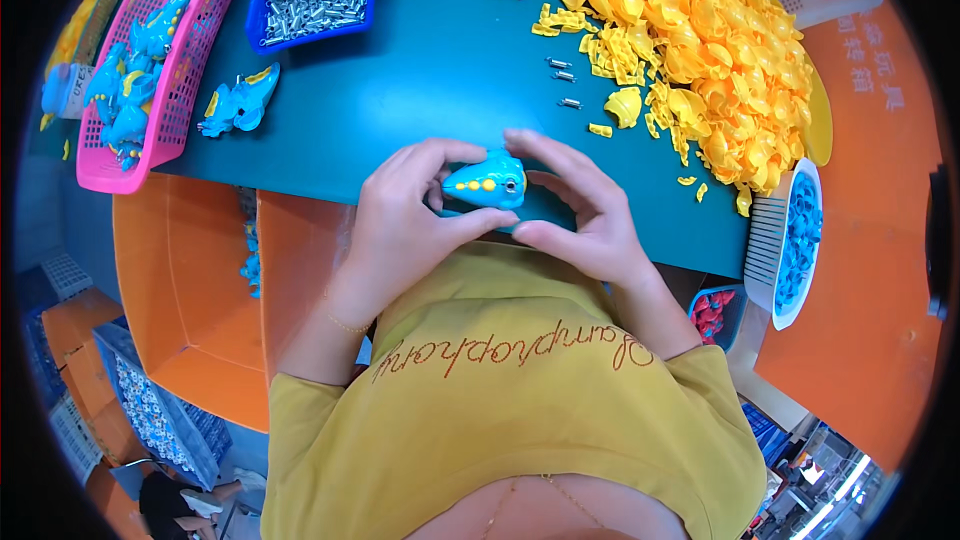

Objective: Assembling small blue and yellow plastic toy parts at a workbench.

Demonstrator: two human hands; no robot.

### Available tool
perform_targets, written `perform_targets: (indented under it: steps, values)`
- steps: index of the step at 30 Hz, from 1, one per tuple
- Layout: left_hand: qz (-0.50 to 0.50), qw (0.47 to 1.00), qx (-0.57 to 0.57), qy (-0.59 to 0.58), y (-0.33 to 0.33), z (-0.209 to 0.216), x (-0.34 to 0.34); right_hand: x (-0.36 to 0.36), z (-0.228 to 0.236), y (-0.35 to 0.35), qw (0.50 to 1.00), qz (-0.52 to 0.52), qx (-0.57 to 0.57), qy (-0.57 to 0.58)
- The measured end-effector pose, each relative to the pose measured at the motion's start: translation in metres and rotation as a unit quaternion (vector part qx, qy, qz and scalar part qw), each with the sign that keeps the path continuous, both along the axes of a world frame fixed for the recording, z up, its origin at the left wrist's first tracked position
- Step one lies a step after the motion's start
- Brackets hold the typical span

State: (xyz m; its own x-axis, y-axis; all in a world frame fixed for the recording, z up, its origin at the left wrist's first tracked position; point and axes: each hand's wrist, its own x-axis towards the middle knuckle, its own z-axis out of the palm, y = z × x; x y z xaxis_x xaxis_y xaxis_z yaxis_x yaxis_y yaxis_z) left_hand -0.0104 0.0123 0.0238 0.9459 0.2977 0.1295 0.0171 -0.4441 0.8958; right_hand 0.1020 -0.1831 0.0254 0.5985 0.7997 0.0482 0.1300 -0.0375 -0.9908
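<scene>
A glossy blue plastic toy part [486, 183] with a row of yellow spots and a small round hole at its right end is held low over the green tabletop, close to my body. My left hand [405, 200] grips its left side, fingers over the top and thumb below. Curled around the right end, my right hand [585, 205] has its index finger by the upper edge and its thumb by the lower one. Some right fingers are partly hidden behind the part. Three small metal springs [564, 76] lie on the table beyond my right hand.
A large pile of yellow shells [700, 50] covers the far right. At far left stand a pink basket [165, 130] of blue parts and a blue tray [372, 15] of springs. Another blue toy piece [240, 102] lies between. A white basket [765, 230] sits at right; an orange bin [190, 320] below left.
</scene>
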Motion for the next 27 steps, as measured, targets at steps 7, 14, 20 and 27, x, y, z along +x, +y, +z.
perform_targets:
  steps: [7, 14, 20, 27]
  values:
    - [-0.036, 0.996, -0.041, -0.073, 0.004, -0.012, 0.000, -0.001, -0.016, 0.011, 0.990, -0.028, 0.038, -0.130]
    - [-0.049, 0.993, 0.014, -0.104, 0.007, -0.016, -0.004, 0.003, -0.009, 0.012, 0.990, -0.029, 0.021, -0.134]
    - [-0.020, 0.983, 0.157, -0.089, -0.009, -0.024, 0.003, 0.003, 0.021, 0.028, 0.977, 0.048, -0.093, -0.187]
    - [0.052, 0.993, -0.104, 0.004, 0.002, -0.017, -0.002, 0.113, 0.034, 0.105, 0.944, 0.015, -0.090, -0.318]
